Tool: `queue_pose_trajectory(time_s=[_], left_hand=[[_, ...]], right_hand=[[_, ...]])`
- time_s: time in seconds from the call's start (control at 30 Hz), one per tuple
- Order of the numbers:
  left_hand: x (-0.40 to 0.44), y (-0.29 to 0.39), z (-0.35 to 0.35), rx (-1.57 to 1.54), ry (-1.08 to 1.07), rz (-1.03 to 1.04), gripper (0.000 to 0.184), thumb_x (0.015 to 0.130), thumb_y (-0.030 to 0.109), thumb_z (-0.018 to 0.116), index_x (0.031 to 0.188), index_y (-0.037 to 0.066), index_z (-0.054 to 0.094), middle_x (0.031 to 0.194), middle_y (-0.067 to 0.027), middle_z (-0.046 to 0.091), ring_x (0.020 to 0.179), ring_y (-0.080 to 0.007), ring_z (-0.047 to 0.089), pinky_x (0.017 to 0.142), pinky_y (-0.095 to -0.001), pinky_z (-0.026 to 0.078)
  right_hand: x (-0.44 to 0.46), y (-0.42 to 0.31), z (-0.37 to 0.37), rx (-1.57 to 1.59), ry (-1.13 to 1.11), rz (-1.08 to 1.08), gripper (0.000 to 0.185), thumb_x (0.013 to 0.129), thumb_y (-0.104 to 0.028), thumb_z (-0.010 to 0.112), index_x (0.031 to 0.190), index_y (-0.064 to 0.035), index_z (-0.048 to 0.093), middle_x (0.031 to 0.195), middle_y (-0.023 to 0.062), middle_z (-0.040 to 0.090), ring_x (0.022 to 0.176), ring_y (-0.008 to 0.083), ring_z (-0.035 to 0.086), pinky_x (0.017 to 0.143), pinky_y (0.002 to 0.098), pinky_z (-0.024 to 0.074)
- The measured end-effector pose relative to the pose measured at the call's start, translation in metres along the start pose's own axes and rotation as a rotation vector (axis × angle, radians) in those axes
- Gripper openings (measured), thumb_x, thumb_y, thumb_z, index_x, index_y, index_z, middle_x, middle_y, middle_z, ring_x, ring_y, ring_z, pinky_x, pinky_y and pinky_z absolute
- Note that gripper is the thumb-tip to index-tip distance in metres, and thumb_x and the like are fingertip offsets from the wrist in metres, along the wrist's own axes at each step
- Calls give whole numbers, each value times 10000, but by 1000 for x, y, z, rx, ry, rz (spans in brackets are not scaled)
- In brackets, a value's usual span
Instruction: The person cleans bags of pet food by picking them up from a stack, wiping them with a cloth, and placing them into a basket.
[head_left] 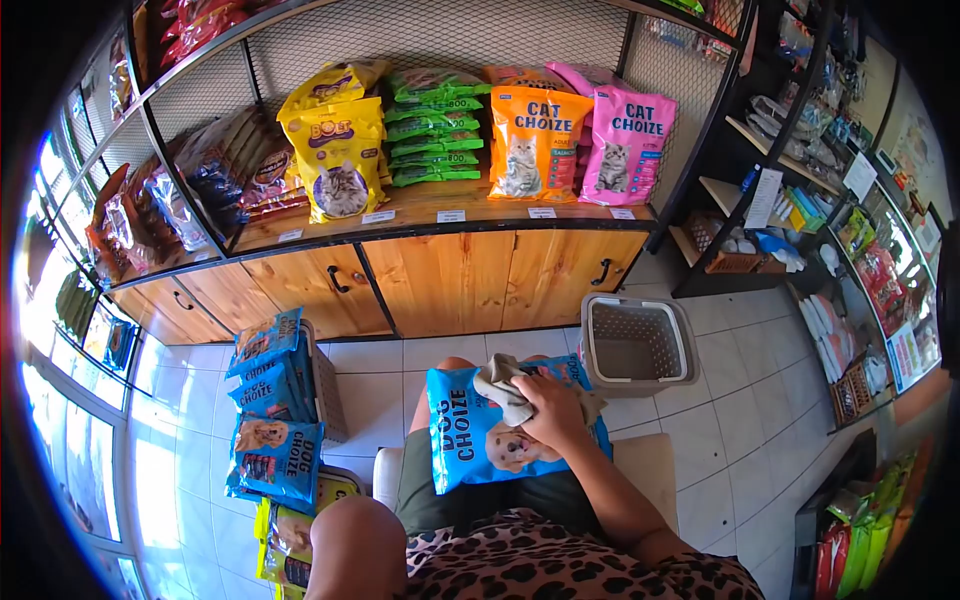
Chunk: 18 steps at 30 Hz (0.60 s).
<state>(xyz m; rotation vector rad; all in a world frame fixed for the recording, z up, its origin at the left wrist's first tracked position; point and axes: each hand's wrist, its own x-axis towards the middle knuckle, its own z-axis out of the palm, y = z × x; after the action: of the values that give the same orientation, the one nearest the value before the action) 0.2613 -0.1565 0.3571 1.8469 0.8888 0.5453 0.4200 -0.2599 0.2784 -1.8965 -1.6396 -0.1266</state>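
A blue bag of dog food (460, 450), printed "Dog Choize" with a puppy picture, lies across my lap. My right hand (548, 408) is closed on a grey-beige cloth (500, 388) and presses it against the upper part of the bag. Part of the cloth bunches out past the fingers. At the lower left only a bent part of my left arm (356, 550) shows; my left hand is out of sight.
More blue dog food bags (275, 460) fill a basket on the left, above yellow bags (285, 545). A grey laundry basket (640, 385) stands at right front. Ahead, a wooden shelf (440, 225) carries yellow bags (335, 150), green packs (435, 130), and orange (540, 145) and pink (628, 145) cat food bags.
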Motion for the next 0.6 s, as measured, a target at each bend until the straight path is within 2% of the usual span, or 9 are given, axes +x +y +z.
queue_pose_trajectory(time_s=[0.6], left_hand=[[0, 3, -3, -53, -11, 22, 305, 729, 47, 699, 1006, -23, 593, 919, -188, 647, 873, -302, 632, 820, -369, 512]], right_hand=[[-4, 3, -1, -43, -12, 24, 439, 692, -91, 700, 1112, -118, 575, 904, 75, 664, 781, 297, 616, 649, 391, 469]])
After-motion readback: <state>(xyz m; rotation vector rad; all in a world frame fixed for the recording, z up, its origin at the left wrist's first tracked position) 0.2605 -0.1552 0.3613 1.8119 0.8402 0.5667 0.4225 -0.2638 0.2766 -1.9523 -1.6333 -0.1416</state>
